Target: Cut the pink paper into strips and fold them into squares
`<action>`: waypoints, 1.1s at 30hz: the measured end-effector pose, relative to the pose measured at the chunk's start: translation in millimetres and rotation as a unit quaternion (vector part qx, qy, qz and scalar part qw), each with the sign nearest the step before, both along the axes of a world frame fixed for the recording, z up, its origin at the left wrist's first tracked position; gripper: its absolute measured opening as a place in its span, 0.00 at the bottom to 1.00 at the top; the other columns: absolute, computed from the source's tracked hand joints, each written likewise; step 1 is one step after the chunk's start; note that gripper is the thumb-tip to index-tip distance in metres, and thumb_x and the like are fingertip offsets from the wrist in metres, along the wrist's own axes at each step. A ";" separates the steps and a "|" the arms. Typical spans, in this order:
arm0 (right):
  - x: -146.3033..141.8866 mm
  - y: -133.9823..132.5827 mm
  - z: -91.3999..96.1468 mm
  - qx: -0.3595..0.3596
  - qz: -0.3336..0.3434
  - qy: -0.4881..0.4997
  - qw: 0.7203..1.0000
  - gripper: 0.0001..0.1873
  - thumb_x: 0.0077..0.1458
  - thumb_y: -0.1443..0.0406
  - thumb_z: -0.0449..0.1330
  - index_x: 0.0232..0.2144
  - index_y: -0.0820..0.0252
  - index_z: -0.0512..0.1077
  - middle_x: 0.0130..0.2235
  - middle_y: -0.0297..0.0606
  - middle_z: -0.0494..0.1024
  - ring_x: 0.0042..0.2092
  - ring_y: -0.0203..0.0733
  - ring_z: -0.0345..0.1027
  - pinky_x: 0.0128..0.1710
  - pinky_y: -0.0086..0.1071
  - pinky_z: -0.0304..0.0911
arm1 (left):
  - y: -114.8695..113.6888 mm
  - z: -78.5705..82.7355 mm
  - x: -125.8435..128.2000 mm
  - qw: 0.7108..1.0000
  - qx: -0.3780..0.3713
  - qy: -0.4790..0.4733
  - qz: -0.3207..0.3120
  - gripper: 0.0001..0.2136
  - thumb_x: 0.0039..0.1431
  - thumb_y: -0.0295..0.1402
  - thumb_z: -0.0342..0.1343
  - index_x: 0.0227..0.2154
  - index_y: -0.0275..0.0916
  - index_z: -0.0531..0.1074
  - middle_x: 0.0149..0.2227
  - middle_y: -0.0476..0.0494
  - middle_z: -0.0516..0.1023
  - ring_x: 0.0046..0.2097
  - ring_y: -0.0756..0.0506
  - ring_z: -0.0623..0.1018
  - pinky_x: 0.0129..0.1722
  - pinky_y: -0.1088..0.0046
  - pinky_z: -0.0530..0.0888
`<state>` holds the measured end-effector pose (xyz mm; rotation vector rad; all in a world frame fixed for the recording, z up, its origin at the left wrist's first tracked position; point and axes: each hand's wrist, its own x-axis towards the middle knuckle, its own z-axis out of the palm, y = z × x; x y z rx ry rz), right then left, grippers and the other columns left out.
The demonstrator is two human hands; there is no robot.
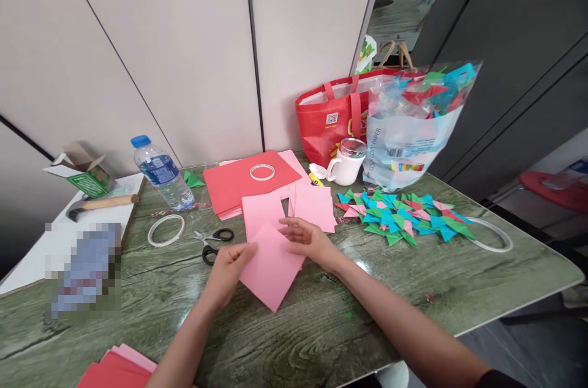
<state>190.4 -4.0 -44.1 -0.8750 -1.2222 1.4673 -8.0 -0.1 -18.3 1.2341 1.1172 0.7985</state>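
My left hand [229,272] pinches the left edge of a pink paper square [272,275], which is turned with one corner toward me. At its right side is my right hand [312,242], fingers stretched out and apart, close to the paper's edge; whether the thumb touches it I cannot tell. Behind the square lie pink paper sheets [260,209] and a stack of smaller pink pieces [315,207]. Black-handled scissors [212,240] rest on the table left of my left hand, blades partly apart.
Folded paper pieces [404,216] in several colours lie right, by a white tape ring [498,235]. Behind stand a white mug [348,164], red bag [316,125] and plastic bag [399,146]. A water bottle [164,177], tape roll [166,231] and wooden-handled tool [105,203] are left.
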 end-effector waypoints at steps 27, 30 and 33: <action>17.3 4.5 11.5 0.061 -0.066 -0.163 0.983 0.04 0.41 0.67 0.58 0.21 0.62 0.72 0.22 0.32 0.73 0.24 0.33 0.63 0.24 0.26 0.58 | -8.0 1.2 1.6 0.965 0.007 0.107 -0.238 0.22 0.51 0.49 0.48 0.14 0.38 0.53 0.17 0.54 0.51 0.20 0.54 0.50 0.19 0.76 0.48; 12.1 2.3 11.0 0.042 -0.025 -0.129 0.990 0.09 0.43 0.62 0.60 0.29 0.61 0.73 0.26 0.33 0.74 0.27 0.34 0.64 0.24 0.26 0.58 | -8.7 1.4 4.0 0.969 0.040 0.117 -0.215 0.21 0.52 0.47 0.48 0.13 0.38 0.55 0.17 0.54 0.51 0.20 0.54 0.51 0.19 0.77 0.48; 4.0 -2.8 6.6 0.051 0.058 -0.159 0.984 0.09 0.41 0.61 0.62 0.25 0.62 0.73 0.20 0.29 0.69 0.22 0.30 0.57 0.20 0.23 0.51 | -10.1 2.0 7.8 0.970 0.074 0.130 -0.193 0.18 0.52 0.44 0.48 0.16 0.36 0.61 0.18 0.53 0.56 0.21 0.53 0.54 0.18 0.78 0.49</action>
